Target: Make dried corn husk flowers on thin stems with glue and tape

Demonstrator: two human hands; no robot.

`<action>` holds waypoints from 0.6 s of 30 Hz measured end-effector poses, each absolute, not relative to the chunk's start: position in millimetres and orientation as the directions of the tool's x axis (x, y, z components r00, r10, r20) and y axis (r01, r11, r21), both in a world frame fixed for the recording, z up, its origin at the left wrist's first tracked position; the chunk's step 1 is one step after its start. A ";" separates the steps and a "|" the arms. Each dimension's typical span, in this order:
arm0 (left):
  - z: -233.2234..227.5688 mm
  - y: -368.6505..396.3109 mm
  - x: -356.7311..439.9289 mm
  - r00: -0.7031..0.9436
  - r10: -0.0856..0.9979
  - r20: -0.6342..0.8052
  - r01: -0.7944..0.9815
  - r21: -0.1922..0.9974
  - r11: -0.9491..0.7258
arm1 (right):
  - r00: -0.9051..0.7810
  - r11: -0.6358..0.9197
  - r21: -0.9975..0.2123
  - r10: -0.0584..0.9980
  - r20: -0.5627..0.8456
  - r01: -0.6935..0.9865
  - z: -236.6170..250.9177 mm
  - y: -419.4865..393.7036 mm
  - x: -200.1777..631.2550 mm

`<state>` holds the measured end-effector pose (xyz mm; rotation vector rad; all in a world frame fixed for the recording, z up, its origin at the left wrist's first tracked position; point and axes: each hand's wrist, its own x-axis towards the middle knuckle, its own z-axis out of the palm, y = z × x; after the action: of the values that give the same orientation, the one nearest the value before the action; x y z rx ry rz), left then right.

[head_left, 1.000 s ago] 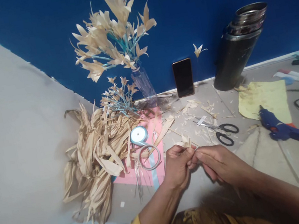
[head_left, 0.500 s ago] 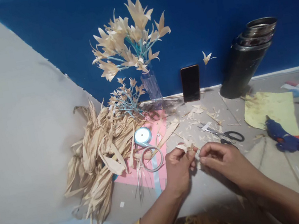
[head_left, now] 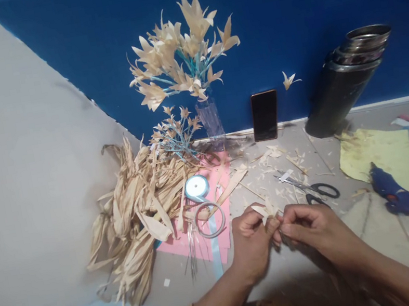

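Note:
A small pale flower (head_left: 267, 210) made of dried husk sits upright in the fingertips of my left hand (head_left: 254, 242), which are closed around its lower end. Right beside them, my right hand (head_left: 312, 226) pinches with thumb and forefinger at the flower's base; what is between those fingertips is too small to make out. Black-handled scissors (head_left: 307, 187) lie just beyond my right hand. To the left of my hands are a roll of light-blue ribbon (head_left: 196, 188), a grey ring-shaped coil (head_left: 198, 222) and a bunch of thin wires (head_left: 193, 250).
Dried corn husks (head_left: 132, 213) are heaped at the left over pink paper (head_left: 226, 241). Husk flowers stand in a clear vase (head_left: 211, 123) by the wall. A phone (head_left: 265, 116) and a dark flask (head_left: 336, 93) are behind; a blue glue gun (head_left: 398, 195) lies right on yellow paper (head_left: 377, 146).
My right fingertips have come in against my left fingers at the flower's base; a small gap was between them before. The view has shifted slightly.

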<state>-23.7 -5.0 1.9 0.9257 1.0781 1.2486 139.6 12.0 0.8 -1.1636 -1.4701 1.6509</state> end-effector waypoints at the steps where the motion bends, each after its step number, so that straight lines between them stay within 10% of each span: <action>1: 1.4 -5.2 -24.2 0.004 0.995 -0.098 -0.255 0.962 0.096 | -0.415 -0.193 -0.978 0.885 -0.210 0.085 1.5 11.9 139.8; 12: -0.1 -6.9 -22.4 0.060 0.994 -0.092 -0.298 0.949 0.106 | -0.483 -0.354 -0.931 0.833 -0.269 -0.091 -3.5 11.3 140.4; 18: 4.8 -9.9 -26.6 0.063 0.998 0.007 -0.210 0.978 0.007 | -0.309 -0.024 -1.000 0.951 -0.020 -0.011 4.6 16.2 141.2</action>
<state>-26.6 -9.9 4.8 1.0813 1.0069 1.2556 141.2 16.2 4.6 -1.0492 -1.4143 1.4612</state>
